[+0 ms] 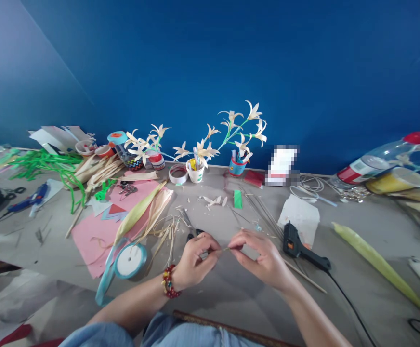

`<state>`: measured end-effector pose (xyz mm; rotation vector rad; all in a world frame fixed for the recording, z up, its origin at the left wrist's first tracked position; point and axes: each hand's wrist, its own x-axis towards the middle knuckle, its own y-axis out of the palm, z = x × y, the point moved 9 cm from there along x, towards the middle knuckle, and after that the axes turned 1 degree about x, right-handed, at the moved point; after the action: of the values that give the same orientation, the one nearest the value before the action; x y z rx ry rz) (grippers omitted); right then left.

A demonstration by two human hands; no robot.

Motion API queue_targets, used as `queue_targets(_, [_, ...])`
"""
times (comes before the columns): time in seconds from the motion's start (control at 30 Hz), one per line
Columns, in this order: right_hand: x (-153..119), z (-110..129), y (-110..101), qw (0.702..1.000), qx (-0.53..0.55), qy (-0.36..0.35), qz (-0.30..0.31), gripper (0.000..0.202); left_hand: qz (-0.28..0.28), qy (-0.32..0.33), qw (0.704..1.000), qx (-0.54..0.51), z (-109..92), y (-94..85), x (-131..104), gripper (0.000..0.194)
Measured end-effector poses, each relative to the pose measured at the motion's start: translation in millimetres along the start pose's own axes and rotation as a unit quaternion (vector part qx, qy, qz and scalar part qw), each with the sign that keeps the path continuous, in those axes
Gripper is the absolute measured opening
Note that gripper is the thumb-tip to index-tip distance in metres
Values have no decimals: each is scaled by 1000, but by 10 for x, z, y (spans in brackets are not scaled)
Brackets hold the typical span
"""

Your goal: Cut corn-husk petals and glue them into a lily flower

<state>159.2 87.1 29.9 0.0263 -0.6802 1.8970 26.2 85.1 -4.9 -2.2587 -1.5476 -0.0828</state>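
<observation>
My left hand (pixel 200 260), with a beaded bracelet (pixel 170 282) at its wrist, pinches one end of a thin greenish-brown strand (pixel 225 249). The other end is pinched in my right hand (pixel 258 253), so the strand spans the small gap between my fingertips, above the table. Its exact material is too small to make out. Just beyond my left hand lie scissors (pixel 194 233), their handles partly hidden. Dry husk strips (pixel 164 231) are scattered left of them. A black glue gun (pixel 302 248) rests on its side to the right of my right hand.
Husk flowers stand in a white cup (pixel 195 171) and a blue cup (pixel 237 166) along the wall. Left are pink paper (pixel 90 236), a ribbon spool (pixel 130 260) and green stems (pixel 51 164). A long pale-green husk (pixel 379 265) lies right; the glue gun's cord (pixel 350 301) runs forward.
</observation>
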Motion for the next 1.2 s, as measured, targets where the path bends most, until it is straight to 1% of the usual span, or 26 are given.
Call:
queue_targets(0.13, [4,20,-12,999,10,-40,-4,15,31,-73,994,-78,116,72,-11,19])
queue_targets(0.17, [-5,2,-12,999,10,-38,-4,15,36,-84,992,-90,132,86,-15,19])
queue_targets(0.23, [-30,-71,-7,1000,11,-7,-3,13,35,-93,991,-89,146,84,-19,19])
queue_targets(0.3, [-59,-149,8,999,16,37,1,9,19,-79,995,-51,121,46,-14,19])
queue_targets(0.37, [-74,-181,35,998,23,61,9,5,5,-43,999,-3,54,9,-4,19])
queue_targets(0.47, [-63,-184,75,997,30,69,14,4,0,2,1000,31,-34,-7,7,19])
queue_targets(0.53, [-51,-189,88,997,32,70,10,5,1,6,999,32,-38,-7,10,18])
queue_targets(0.6, [-43,-192,94,997,35,66,4,7,6,-16,1000,18,9,1,9,19])
queue_targets(0.7, [-42,-175,88,998,43,45,-2,8,25,-83,995,-51,153,51,-7,20])
queue_targets(0.8, [-43,-159,79,999,42,23,0,10,45,-151,973,-169,289,136,-32,22])
queue_targets(0.9, [-41,-153,72,999,38,9,3,12,52,-196,946,-255,367,199,-42,27])
queue_targets(1.03, [-41,-145,74,999,41,3,6,13,52,-222,929,-290,398,224,-34,31])
queue_targets(1.2, [-49,-140,90,998,62,17,12,13,44,-227,929,-290,388,211,-33,30])
